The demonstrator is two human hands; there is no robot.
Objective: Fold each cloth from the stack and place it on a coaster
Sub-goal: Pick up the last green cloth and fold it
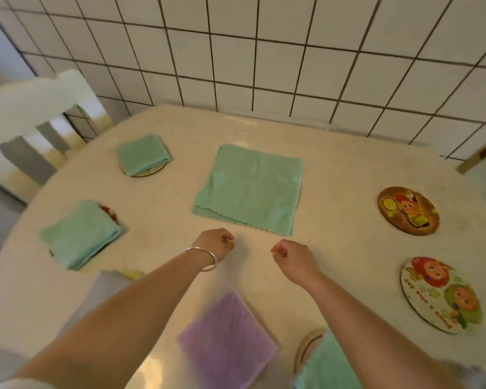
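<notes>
four folded cloths (144,153), one flat stack (249,189), five coasters (408,210), two hands (216,244), one chair (37,122)

head-worn view (wide-angle), downward, near table (334,153)

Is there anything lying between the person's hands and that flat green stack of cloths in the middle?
Nothing visible. Only bare table lies between the left hand, the right hand and the near edge of the green stack.

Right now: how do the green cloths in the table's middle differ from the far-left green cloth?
The middle cloths lie spread flat on the bare table; the far-left cloth is folded small. The middle ones touch no coaster; the far-left one sits on a coaster. Both are mint green.
</notes>
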